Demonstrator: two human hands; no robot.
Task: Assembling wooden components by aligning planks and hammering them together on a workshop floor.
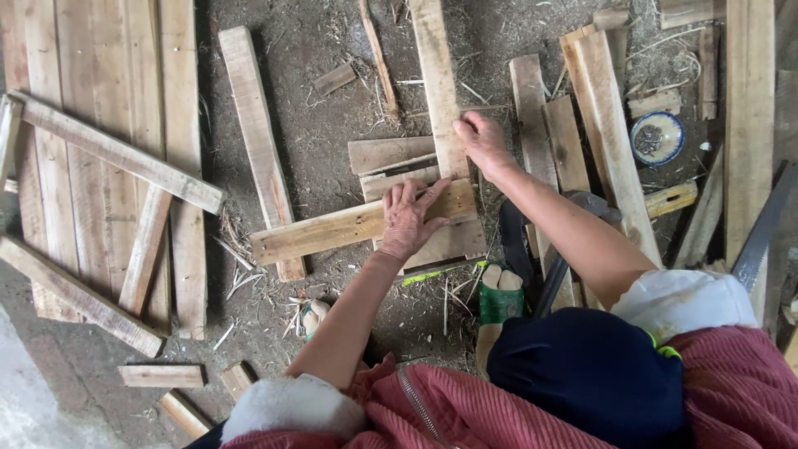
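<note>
A: Item one, largest — the dirt floor [332,100], strewn with straw and offcuts. What lies on it beyond the hands?

B: A stack of long boards [91,166] well to the left of the left hand; more planks [598,108] just right of the right hand, with a small round dish [657,138] further right again

A: Item two, the work piece?

B: A long upright plank [436,75] running away from the person, passing under the right hand [480,141]. That hand is closed, pinching something at the plank's edge; what it pinches is too small to tell

A: Item three?

B: A cross batten [332,231], lying slantwise over short slats [391,154]. The left hand [407,218] rests flat on its right end, fingers spread wide, pressing down and gripping nothing

A: Step in hand, as judged?

B: Lining up and steadying the batten across the plank, it seems. The next move would call for the left hand to hold the batten firm while the right hand fixes the joint directly ahead of it

A: Smallest entries?

B: A saw blade [761,241] far right of the right hand; a dark tool [582,204] below the right forearm
</note>
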